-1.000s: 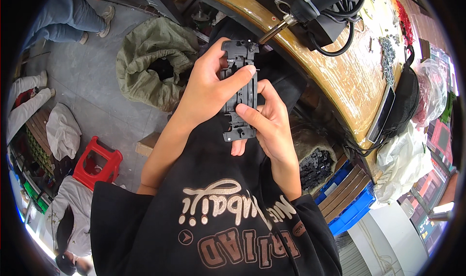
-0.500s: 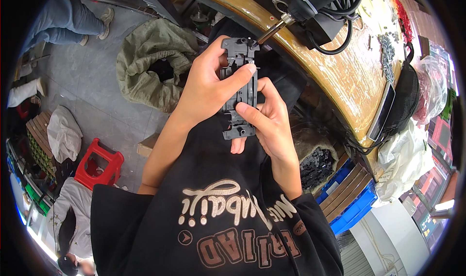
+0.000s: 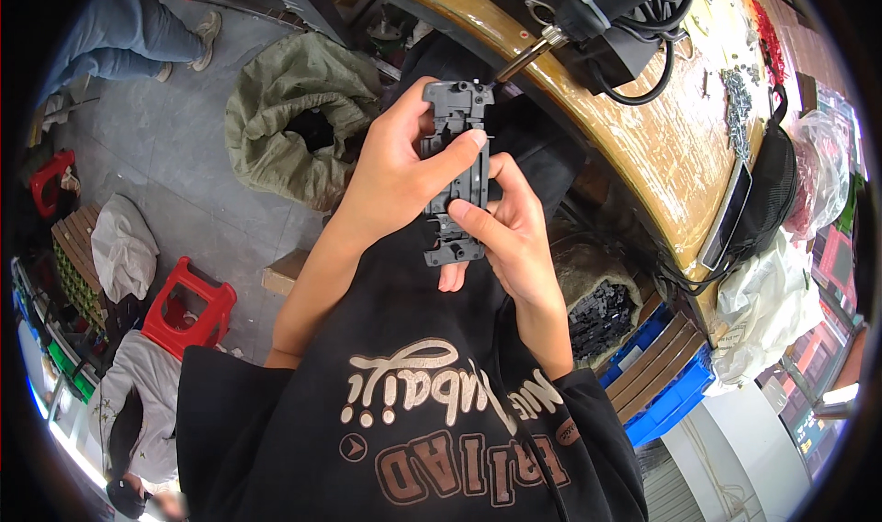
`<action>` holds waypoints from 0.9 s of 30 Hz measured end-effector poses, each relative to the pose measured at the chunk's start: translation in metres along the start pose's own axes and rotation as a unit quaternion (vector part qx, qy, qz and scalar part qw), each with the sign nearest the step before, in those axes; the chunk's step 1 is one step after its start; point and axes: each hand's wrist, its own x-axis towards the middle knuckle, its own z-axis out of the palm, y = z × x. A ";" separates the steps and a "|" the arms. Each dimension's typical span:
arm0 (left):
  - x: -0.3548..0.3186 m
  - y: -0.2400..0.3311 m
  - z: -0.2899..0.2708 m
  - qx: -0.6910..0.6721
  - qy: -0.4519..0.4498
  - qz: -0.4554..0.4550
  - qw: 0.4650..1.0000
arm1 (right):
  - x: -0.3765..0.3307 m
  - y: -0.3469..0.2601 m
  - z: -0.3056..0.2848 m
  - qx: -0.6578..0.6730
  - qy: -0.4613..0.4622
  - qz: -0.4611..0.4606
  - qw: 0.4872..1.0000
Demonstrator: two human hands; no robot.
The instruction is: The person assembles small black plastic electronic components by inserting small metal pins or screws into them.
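Observation:
A long black moulded plastic part (image 3: 457,108), with pegs and slots along its face, is held upright between my two hands. My left hand (image 3: 390,168) grips its upper left side, thumb laid across the front. Lower down on the right, my right hand (image 3: 505,223) clasps it with the thumb on its face and fingers behind. Close to the part's top right corner is the tip of a soldering-iron-like tool (image 3: 537,49) with a metal barrel and blue-and-black handle; whether they touch, I cannot tell.
The film-covered workbench (image 3: 634,164) curves along the right, bearing a coiled black cable and a black pouch (image 3: 767,173). An open green sack (image 3: 294,72) stands at left, a red stool (image 3: 188,306) behind it. A sack of black parts (image 3: 602,320) and a blue crate (image 3: 675,402) are at right.
The whole view has shifted slightly, and the part with both hands sits a little lower in it. My grip on the part looks the same.

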 end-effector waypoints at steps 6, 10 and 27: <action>0.000 0.002 0.003 0.023 0.000 0.013 1.000 | -0.002 -0.002 -0.001 -0.007 0.004 -0.005 1.000; 0.001 0.000 0.003 0.010 -0.003 0.021 1.000 | -0.002 -0.001 -0.001 -0.014 -0.002 -0.010 1.000; 0.007 0.000 0.000 0.011 -0.002 0.028 1.000 | 0.005 -0.002 -0.001 -0.011 0.002 -0.012 1.000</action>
